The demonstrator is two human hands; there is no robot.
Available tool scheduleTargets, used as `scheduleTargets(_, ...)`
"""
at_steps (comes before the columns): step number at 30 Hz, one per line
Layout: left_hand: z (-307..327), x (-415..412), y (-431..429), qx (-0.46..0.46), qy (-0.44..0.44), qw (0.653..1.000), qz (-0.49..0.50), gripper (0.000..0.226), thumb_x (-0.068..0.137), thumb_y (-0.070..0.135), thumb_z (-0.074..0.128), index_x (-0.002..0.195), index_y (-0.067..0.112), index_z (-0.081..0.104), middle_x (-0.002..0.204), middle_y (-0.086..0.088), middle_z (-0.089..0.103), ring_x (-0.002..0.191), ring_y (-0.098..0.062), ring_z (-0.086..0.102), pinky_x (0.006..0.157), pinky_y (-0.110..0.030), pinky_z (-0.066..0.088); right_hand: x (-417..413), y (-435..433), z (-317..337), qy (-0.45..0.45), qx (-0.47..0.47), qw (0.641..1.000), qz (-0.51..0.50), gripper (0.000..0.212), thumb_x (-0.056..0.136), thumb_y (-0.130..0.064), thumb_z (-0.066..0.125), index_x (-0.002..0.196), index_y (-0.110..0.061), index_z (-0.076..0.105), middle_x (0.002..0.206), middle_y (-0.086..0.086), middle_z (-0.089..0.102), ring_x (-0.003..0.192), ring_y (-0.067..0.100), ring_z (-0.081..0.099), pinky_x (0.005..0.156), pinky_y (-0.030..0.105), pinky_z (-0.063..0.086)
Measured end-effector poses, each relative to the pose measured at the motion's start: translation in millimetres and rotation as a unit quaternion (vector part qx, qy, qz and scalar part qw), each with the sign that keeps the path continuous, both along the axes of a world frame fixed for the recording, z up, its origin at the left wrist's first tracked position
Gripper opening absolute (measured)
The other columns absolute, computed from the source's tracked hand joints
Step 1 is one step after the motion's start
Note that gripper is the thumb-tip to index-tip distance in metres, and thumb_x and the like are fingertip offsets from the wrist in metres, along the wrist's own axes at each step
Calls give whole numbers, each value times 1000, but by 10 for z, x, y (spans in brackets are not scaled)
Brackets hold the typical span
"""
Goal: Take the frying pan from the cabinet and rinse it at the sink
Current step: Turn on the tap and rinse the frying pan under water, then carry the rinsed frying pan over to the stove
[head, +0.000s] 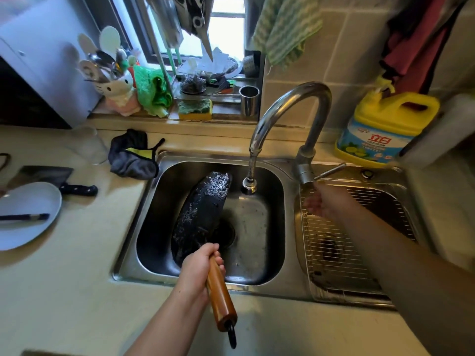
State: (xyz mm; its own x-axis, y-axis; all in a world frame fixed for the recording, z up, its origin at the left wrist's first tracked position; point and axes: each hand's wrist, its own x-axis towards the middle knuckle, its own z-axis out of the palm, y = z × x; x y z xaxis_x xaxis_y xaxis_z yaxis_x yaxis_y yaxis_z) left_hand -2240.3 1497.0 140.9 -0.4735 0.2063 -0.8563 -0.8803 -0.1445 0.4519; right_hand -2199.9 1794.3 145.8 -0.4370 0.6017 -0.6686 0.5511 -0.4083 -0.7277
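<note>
The black frying pan stands tilted on its edge inside the left steel sink basin, its crusted underside facing me. My left hand is shut on its wooden handle at the basin's front rim. My right hand reaches over the right basin, just below the tap lever; it is blurred and holds nothing. The curved faucet ends in a nozzle to the right of the pan's top. No water is visible.
A wire rack lines the right basin. A yellow detergent jug stands behind it. On the left counter lie a grey cloth, a cleaver and a plate. A sponge and steel cup sit on the sill.
</note>
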Motion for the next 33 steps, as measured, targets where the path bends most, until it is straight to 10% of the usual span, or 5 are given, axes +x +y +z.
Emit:
scheduleTargets(4,50,-59,-56,43,-12,999,11,24,93,9,56,69,8,56,58,-2,50,37,-9,48,35,-19,45,496,-968,96,-74,57,973,211,33,100,-37,52,95,-8,67,78,11,75,61,19,68,56,32,55)
scheduleTargets(8,98,-112,-71,77,-36,996,6,29,95,13,54,66,9,52,51,-1,48,34,-9,47,33,-18,43,618,-1885,383,-41,-230,917,324,50,98,-49,48,97,-3,68,74,11,73,59,19,67,50,27,53)
scheduleTargets(14,90,-172,-81,88,-32,995,-28,34,95,16,53,62,11,48,53,-1,48,38,-10,48,35,-18,43,380,-2363,719,37,-450,879,151,15,92,-16,60,86,-3,63,73,14,66,54,16,64,46,23,54)
scheduleTargets(33,-79,-14,-335,55,42,980,-187,5,87,6,54,82,5,54,49,-4,59,43,-18,61,46,-27,52,709,-2897,656,3,-84,966,246,16,84,0,54,100,1,51,67,11,50,47,15,49,40,26,43)
